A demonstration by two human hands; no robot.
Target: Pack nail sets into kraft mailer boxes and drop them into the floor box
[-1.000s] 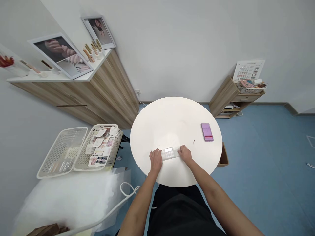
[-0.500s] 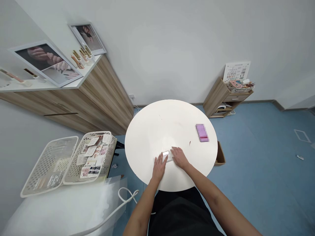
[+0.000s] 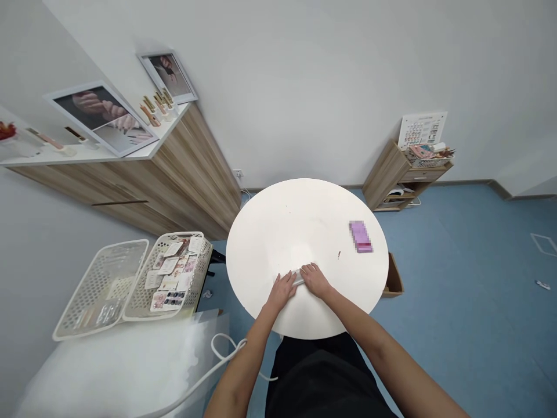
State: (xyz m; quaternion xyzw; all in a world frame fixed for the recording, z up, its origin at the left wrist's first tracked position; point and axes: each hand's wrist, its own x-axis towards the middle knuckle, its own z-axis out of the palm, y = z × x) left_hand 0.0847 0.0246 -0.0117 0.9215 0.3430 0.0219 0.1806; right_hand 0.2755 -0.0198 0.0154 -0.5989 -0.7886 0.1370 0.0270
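A small, pale grey, flat oblong packet or box point(image 3: 298, 278) lies near the front of the round white table point(image 3: 265, 232). Its exact kind is too small to tell. My left hand point(image 3: 282, 290) covers the left end, fingers bent over it. From the other side my right hand point(image 3: 315, 280) closes over the right end, so only the middle of the object shows between both hands. Farther right on the tabletop lies a purple oblong thing point(image 3: 361, 236), blurred by pixelation. A small dark reddish mark point(image 3: 339, 255) sits between it and my right hand.
Left of the table stand two white plastic baskets point(image 3: 134, 290), one with cards and packets. A white cable point(image 3: 221, 360) loops below them. Behind are a wooden cabinet point(image 3: 191, 168) with framed pictures and a small shelf unit point(image 3: 387, 174). A cardboard box point(image 3: 394, 278) stands on the floor.
My right hand has come down onto the right end of the pale object, where it was lifted or beside it before. My left fingers now bend over the left end. The view has shifted slightly.
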